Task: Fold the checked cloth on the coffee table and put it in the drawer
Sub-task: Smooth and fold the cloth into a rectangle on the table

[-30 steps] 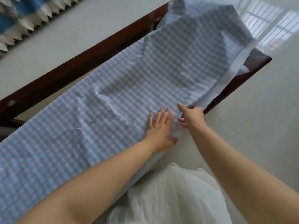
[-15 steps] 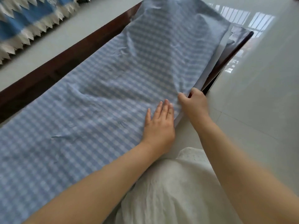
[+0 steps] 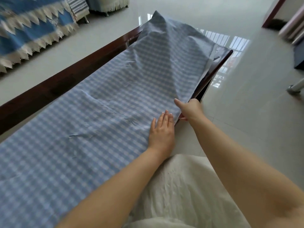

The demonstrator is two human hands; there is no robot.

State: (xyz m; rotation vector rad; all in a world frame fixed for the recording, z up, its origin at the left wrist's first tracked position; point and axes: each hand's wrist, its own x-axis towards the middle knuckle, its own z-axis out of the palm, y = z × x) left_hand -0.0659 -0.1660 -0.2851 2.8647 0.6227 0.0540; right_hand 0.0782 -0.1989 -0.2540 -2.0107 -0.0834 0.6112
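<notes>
A blue and white checked cloth [image 3: 102, 112] covers the long dark wooden coffee table [image 3: 54, 87]. My left hand [image 3: 162, 130] lies flat on the cloth near the table's near edge, fingers together. Just to its right, my right hand [image 3: 189, 109] pinches the cloth's near edge, thumb on top, and holds it lifted off the table. The far right part of the cloth rises in a tent shape, baring the dark glossy table corner [image 3: 225, 56]. No drawer shows in this view.
A blue sofa cover with a white zigzag fringe [image 3: 29, 30] lies at the upper left beyond the table. Glossy pale floor tiles [image 3: 246, 104] surround the table. A metal leg [image 3: 296, 88] and dark furniture stand at the right edge. My white garment [image 3: 181, 195] fills the bottom.
My right hand has gripped the cloth's near edge and lifted it, so the far right end now rises off the table. My left hand stays pressed flat. The view has tilted up.
</notes>
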